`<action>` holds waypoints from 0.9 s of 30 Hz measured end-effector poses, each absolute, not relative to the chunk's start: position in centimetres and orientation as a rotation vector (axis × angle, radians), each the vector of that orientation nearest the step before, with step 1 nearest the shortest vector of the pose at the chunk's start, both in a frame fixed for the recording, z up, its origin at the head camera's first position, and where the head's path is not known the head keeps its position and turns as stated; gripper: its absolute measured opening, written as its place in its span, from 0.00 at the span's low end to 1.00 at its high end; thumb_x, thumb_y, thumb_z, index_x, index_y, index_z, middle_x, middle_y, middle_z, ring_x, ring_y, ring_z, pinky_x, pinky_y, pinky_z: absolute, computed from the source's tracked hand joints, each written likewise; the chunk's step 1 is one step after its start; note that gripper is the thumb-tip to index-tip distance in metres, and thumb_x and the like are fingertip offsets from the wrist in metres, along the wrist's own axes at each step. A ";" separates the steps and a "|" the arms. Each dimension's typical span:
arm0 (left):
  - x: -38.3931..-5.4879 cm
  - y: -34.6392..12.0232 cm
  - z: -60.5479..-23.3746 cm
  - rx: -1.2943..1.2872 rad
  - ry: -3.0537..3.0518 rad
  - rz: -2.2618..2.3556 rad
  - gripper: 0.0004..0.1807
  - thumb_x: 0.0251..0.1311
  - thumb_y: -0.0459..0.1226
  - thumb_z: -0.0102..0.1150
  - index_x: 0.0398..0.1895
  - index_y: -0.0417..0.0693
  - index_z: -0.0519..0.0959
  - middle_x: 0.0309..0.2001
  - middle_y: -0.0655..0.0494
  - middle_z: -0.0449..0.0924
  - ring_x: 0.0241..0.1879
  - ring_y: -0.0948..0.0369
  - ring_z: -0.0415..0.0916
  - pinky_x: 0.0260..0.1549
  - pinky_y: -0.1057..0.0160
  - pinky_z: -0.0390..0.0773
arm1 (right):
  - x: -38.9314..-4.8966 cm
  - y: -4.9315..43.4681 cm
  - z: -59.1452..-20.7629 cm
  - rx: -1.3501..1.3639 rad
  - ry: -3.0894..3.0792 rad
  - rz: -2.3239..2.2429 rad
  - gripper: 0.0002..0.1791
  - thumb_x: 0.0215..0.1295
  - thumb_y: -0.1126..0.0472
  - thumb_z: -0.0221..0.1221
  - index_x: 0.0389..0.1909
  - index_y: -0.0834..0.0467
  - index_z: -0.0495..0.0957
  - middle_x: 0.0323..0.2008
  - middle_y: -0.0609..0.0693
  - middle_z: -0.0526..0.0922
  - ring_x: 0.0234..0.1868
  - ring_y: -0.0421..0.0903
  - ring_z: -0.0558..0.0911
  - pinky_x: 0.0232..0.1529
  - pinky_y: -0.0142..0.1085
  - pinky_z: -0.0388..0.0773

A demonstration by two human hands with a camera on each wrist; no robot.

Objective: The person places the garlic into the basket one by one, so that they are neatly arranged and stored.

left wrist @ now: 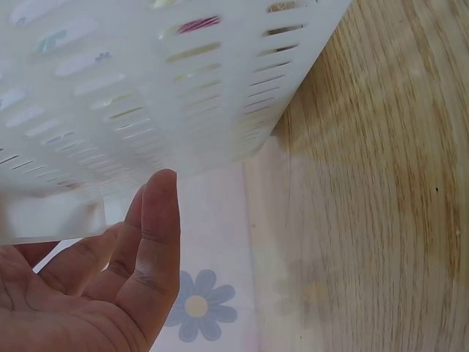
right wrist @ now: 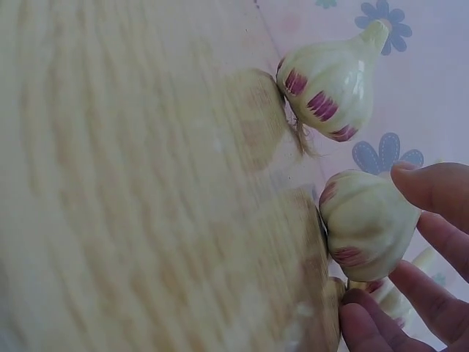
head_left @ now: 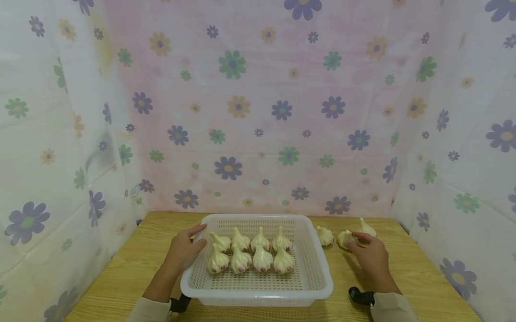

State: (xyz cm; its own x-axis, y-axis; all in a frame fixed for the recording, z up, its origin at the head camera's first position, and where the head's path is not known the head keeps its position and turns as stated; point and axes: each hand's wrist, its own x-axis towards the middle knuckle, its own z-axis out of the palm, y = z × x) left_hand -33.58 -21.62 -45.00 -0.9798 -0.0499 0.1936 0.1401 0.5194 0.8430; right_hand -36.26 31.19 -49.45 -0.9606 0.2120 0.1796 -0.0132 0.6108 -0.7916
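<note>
A white plastic basket (head_left: pixel 256 295) with slotted walls sits on the table, holding several garlic bulbs (head_left: pixel 262 259) in two rows. My left hand (head_left: pixel 184 249) holds the basket's left rim; in the left wrist view its fingers (left wrist: pixel 157 220) lie along the outer wall, while the thumb is mostly hidden. To the right of the basket, my right hand (head_left: pixel 371 257) is at a garlic bulb (right wrist: pixel 370 226) that stands on the tabletop. Thumb and fingers are spread around this bulb, fingertips right at its sides.
Another garlic bulb (head_left: pixel 325 236) stands close to the basket's right wall, and one more (head_left: pixel 366 227) is behind my right hand. The wooden table (head_left: pixel 123 280) ends at a flowered curtain (head_left: pixel 259 132) at the back, with curtains on both sides.
</note>
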 end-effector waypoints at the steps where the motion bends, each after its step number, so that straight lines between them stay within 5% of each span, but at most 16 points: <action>1: -33.6 -21.7 -45.0 -0.079 -2.564 -1.448 0.30 0.63 0.36 0.56 0.72 0.48 0.75 0.75 0.45 0.69 0.39 0.54 0.87 0.26 0.60 0.86 | -36.2 31.1 -49.4 -0.156 -2.580 1.269 0.38 0.67 0.41 0.66 0.71 0.59 0.74 0.71 0.66 0.72 0.65 0.67 0.78 0.59 0.59 0.79; 8: -33.4 -21.6 -45.0 -0.075 -2.558 -1.475 0.30 0.64 0.36 0.56 0.72 0.48 0.75 0.76 0.47 0.67 0.41 0.53 0.87 0.26 0.59 0.86 | -36.3 30.9 -49.3 -0.123 -2.586 1.226 0.37 0.69 0.47 0.65 0.73 0.59 0.70 0.70 0.67 0.72 0.63 0.65 0.80 0.50 0.51 0.86; 18: -33.4 -21.5 -44.6 -0.086 -2.542 -1.469 0.30 0.64 0.35 0.56 0.72 0.47 0.75 0.70 0.39 0.74 0.33 0.55 0.87 0.23 0.59 0.86 | -36.4 31.1 -49.5 -0.135 -2.588 1.180 0.32 0.69 0.46 0.65 0.69 0.59 0.76 0.68 0.67 0.75 0.61 0.66 0.82 0.57 0.61 0.79; 27: -33.4 -21.5 -44.8 -0.071 -2.552 -1.473 0.29 0.64 0.35 0.56 0.71 0.48 0.76 0.72 0.41 0.72 0.33 0.56 0.86 0.23 0.60 0.85 | -36.5 31.3 -49.8 -0.144 -2.561 1.199 0.34 0.69 0.44 0.65 0.68 0.61 0.75 0.66 0.67 0.77 0.61 0.65 0.81 0.53 0.55 0.83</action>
